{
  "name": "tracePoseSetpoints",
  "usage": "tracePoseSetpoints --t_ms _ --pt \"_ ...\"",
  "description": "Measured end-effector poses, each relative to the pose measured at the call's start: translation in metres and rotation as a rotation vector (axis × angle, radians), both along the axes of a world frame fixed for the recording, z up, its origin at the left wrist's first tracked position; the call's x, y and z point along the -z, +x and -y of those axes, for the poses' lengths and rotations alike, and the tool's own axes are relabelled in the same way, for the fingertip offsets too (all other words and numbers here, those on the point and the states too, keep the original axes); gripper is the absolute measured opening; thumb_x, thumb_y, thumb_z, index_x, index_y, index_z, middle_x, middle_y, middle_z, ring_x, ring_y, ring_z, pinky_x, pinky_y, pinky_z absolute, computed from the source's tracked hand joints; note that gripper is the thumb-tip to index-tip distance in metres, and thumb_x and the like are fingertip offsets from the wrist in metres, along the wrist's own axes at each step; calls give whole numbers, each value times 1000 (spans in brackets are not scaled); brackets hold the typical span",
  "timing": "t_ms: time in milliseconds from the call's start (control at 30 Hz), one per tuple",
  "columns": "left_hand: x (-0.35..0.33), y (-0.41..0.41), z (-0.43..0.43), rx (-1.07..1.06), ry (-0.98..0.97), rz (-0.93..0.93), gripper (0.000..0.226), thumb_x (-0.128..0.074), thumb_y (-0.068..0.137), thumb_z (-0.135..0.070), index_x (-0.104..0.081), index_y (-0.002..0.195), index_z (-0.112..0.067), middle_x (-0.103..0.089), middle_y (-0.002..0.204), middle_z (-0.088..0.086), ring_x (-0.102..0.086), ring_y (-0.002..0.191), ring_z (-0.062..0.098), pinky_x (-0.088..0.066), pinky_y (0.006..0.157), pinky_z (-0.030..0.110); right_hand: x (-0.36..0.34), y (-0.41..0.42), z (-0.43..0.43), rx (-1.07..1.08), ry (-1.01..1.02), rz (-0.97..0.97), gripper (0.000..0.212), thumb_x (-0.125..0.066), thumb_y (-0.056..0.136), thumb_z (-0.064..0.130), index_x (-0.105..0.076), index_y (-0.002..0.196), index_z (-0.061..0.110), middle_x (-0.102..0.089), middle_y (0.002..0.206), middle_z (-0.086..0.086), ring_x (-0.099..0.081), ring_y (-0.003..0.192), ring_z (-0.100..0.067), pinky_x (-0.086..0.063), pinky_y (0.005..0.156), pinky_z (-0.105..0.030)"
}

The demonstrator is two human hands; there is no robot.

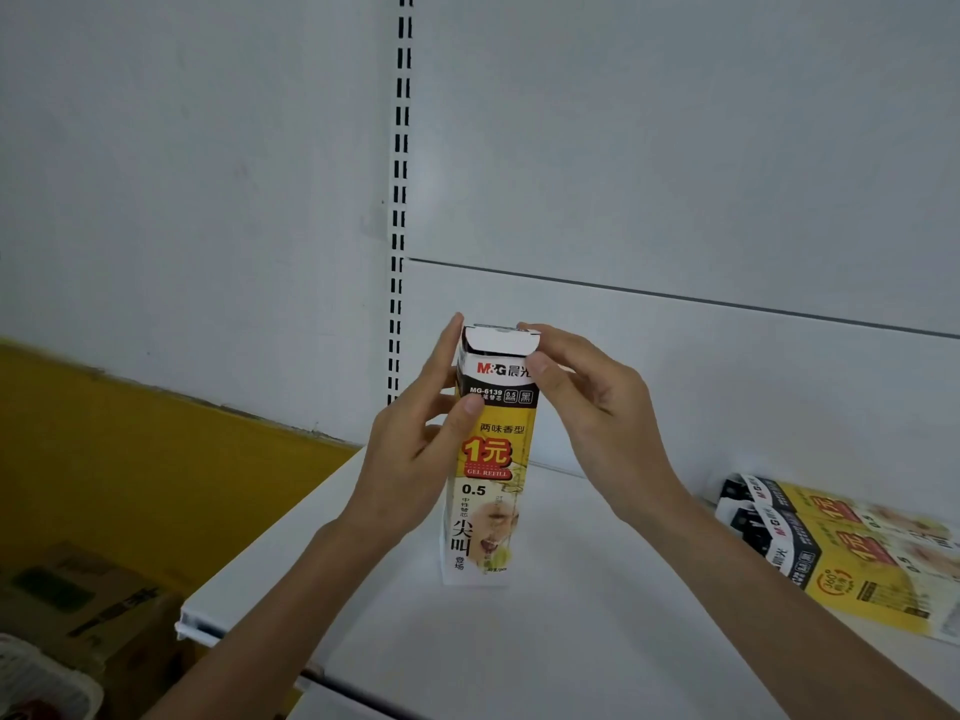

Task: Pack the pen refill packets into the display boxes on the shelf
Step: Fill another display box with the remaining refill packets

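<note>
White shelf (597, 631), slotted back panel (675, 174), yellow wall (130, 459); left hand (410, 465), right hand (597, 407), each grip holding upright display box (491, 491)

Display box (488, 459) yellow, white, black band; shelf (571, 641) white; wall strip (104, 433) yellow.

— Where does the display box (488, 491) stand?
— Upright on the shelf (571, 641), with the left hand (415, 459) on its left side and the right hand (597, 407) at its top.
— And to its right?
— The flat boxes (841, 548) lie there (well apart from it). A carton (88, 605) sits below, left of the shelf.
</note>
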State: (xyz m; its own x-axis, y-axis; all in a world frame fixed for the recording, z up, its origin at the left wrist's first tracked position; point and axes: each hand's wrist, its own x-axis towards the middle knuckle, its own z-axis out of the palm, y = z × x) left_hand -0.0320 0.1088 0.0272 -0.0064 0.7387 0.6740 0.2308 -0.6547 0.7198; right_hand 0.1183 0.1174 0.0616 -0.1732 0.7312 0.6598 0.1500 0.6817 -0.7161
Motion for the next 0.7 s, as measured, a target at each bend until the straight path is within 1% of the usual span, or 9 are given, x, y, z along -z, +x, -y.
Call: tracePoseSetpoints --t_ms 133,200,300,333,400,467,533,600,700 --pt "-1 -2 0 -17 16 17 43 -42 85 -38 -29 120 -59 -57 105 -26 -58 99 -9 -49 65 10 -10 0 -1 -24 -60 -139 9 -62 87 16 -57 94 21 -68 104 4 -64 102 -10 -53 86 -30" --pt "-2 -1 1 -23 19 8 43 -42 85 -41 -28 121 -58 -57 107 -25 -58 99 -6 -51 66 12 -17 1 -6 -9 -73 -159 12 -60 88 19 -56 97 25 -69 101 1 -65 100 -13 -53 88 -36" --pt "-1 3 2 -31 2 -4 45 -41 84 -42 -24 123 -58 -57 109 -22 -58 100 -5 -52 67 13 -26 -1 -13 7 -68 -103 22 -54 92 21 -58 106 37 -69 97 4 -64 99 -10 -53 88 -32" --pt "-1 4 2 -32 -1 -6 46 -40 84 -41 -23 122 -58 -57 109 -22 -58 100 -6 -51 66 12 -29 -2 -15 3 -82 -104 22 -52 93 20 -61 108 34 -68 98 6 -65 97 -9 -55 83 -29" --pt "0 5 3 -28 0 0 45 -40 84 -40 -22 121 -58 -57 107 -23 -59 98 -6 -51 65 11 -34 -6 -16 -4 -129 -132 18 -50 94 20 -64 106 23 -68 98 7 -67 85 -2 -55 67 -19" --pt "0 6 4 -22 13 10 43 -40 84 -39 -26 120 -58 -58 106 -22 -60 98 -3 -51 64 12 -38 -9 -16 3 -160 -157 16 -49 95 20 -65 92 19 -68 89 8 -66 71 3 -50 55 -13" --pt "0 6 5 -23 20 11 40 -43 84 -41 -30 117 -60 -59 103 -23 -61 97 -1 -51 63 14 -42 -10 -17 14 -184 -158 20 -48 95 22 -63 82 18 -67 81 8 -64 62 3 -47 50 -12" --pt "-2 5 5 -17 12 9 35 -47 81 -48 -38 111 -62 -60 101 -22 -62 95 5 -54 64 19 -42 -10 -17 17 -164 -140 20 -48 95 21 -62 81 18 -66 80 7 -63 61 3 -45 49 -11" --pt "-8 1 3 -19 -16 -9 32 -47 79 -43 -39 108 -56 -60 101 -17 -64 94 13 -57 67 25 -34 -7 -17 -20 -83 -91 10 -55 92 15 -63 91 20 -65 85 9 -63 73 3 -47 58 -11"
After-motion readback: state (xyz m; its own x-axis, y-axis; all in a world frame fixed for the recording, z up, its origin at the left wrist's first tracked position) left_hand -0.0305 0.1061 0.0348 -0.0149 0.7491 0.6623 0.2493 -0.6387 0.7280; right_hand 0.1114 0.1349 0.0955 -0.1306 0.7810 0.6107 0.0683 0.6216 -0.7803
